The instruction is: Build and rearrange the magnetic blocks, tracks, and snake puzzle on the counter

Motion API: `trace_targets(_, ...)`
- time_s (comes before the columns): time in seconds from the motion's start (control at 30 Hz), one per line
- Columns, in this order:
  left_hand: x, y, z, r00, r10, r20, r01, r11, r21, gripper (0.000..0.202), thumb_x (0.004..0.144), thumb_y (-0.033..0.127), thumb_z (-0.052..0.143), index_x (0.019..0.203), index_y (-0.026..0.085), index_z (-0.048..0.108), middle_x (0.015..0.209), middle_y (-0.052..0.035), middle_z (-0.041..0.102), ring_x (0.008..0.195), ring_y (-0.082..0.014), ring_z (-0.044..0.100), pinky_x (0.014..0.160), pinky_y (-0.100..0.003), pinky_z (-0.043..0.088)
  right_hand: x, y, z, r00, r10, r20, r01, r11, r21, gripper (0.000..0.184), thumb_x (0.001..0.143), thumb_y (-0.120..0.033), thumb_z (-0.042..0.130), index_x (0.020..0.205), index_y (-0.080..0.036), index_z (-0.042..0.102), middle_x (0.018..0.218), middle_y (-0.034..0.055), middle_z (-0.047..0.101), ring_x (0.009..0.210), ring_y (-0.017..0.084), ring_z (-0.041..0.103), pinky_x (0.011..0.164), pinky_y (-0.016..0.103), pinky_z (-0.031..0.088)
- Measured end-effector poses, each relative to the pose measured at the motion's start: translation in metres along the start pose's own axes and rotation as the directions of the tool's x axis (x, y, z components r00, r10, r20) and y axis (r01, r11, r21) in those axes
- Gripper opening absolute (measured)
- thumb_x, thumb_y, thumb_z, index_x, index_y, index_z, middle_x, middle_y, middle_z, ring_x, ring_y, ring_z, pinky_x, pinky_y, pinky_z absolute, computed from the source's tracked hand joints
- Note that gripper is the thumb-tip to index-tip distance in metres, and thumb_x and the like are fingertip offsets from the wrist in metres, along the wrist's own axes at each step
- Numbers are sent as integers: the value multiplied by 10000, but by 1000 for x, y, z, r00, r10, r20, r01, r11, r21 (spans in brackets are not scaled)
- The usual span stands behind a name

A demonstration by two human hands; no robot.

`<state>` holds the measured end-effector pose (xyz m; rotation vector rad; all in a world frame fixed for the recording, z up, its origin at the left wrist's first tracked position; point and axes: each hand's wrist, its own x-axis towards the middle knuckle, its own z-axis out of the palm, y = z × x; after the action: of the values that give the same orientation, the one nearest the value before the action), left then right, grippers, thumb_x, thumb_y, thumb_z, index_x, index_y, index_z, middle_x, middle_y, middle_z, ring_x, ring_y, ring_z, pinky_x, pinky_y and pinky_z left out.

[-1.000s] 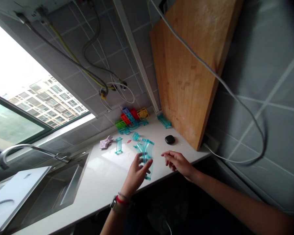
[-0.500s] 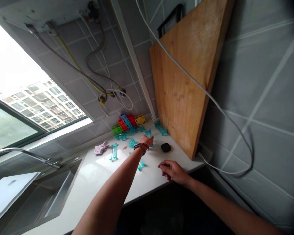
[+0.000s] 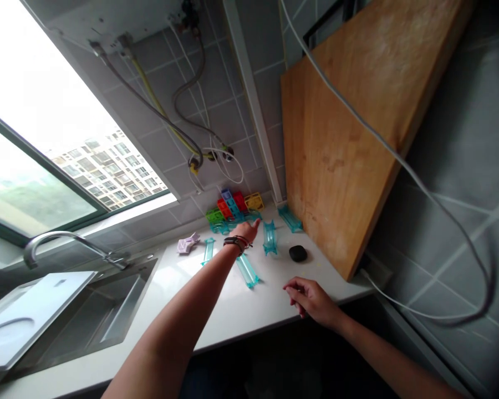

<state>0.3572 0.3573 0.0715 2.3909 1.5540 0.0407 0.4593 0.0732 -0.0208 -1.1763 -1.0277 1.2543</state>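
My left hand (image 3: 246,230), wearing a dark watch and a reddish bracelet, reaches over the curved teal plastic track pieces (image 3: 221,227) at the back of the counter. Its thumb sticks out, but the other fingers are mostly hidden, as is anything under them. Just right of it lies a straight teal track piece (image 3: 270,238). A longer clear-teal piece (image 3: 248,270) sits below the wrist, and another straight one (image 3: 208,251) lies left of the forearm. My right hand (image 3: 311,299) hovers near the front edge, fingers loosely curled and apart, holding nothing visible.
Colourful plastic blocks (image 3: 232,205) stand against the tiled wall. A lilac piece (image 3: 188,243) lies near the sink (image 3: 128,288). A black rounded object (image 3: 298,253) is beside the leaning wooden board (image 3: 336,144), with another teal piece (image 3: 290,218) at its foot. A white cable (image 3: 370,130) hangs in front.
The view has shifted, so the scene sits further right. My left hand has moved left, away from the straight teal piece, which now shows fully. My right hand keeps its loose curl.
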Motion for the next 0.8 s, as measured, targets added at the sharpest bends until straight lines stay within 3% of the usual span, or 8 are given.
trace_targets(0.13,-7,-67,-44,988,-118,-96,130,983,128,355,982,423,614,1223,162,642,1250,-105,656,1117,-252,648,964,-482,540,-1,1,1,1000,-5,-3,5,999,-40,422,917,-564,606,1019,-157,655,717,-32,588,460,81,513,428,222,439)
trace_targets(0.2,-18,-103,-54,978,-169,-121,187,969,162,339,985,407,613,1228,171,640,1260,-104,650,1116,-248,645,961,-473,544,-2,2,2,1000,-4,-3,4,997,-71,428,921,-568,596,1023,-157,659,713,-29,587,465,86,516,424,220,434)
trace_targets(0.37,-48,-173,-30,956,-271,-115,289,941,178,378,974,401,632,1263,157,617,1275,-111,637,1109,-254,646,943,-479,554,-8,2,5,1000,14,14,-11,977,-212,413,936,-560,567,1029,-175,682,727,-4,613,510,127,567,444,248,459)
trace_targets(0.5,-58,-200,-1,956,-285,-76,293,945,144,386,975,381,635,1291,162,602,1291,-113,628,1111,-255,647,935,-475,562,-4,-8,18,997,-73,-22,56,899,-435,309,959,-463,552,1001,-202,712,827,46,677,641,182,627,571,309,513)
trace_targets(0.6,-65,-211,6,961,-273,-47,277,953,120,396,974,364,639,1313,167,590,1305,-114,620,1119,-258,644,936,-476,564,11,-18,43,977,-215,13,173,751,-637,247,944,-355,575,1099,-219,711,1051,84,688,829,218,664,789,359,537)
trace_targets(0.67,-72,-216,4,964,-266,-12,266,958,107,390,974,357,641,1310,166,592,1299,-112,624,1110,-254,647,930,-472,568,29,-25,65,961,-272,46,213,623,-753,324,925,-308,597,1226,-217,673,1183,112,653,1020,262,652,921,377,514)
trace_targets(0.73,-82,-221,1,963,-268,26,264,960,93,380,973,353,642,1299,163,598,1291,-111,628,1101,-251,651,923,-466,571,49,-28,87,957,-288,33,182,510,-841,422,899,-319,646,1306,-210,631,1275,139,615,1148,304,605,974,392,494)
trace_targets(0.8,-93,-226,-4,959,-276,60,271,960,75,366,973,350,644,1283,161,607,1277,-108,634,1088,-246,656,913,-458,576,71,-28,105,964,-260,-50,78,462,-883,541,851,-362,719,1358,-221,593,1323,153,596,1175,338,582,958,419,496)
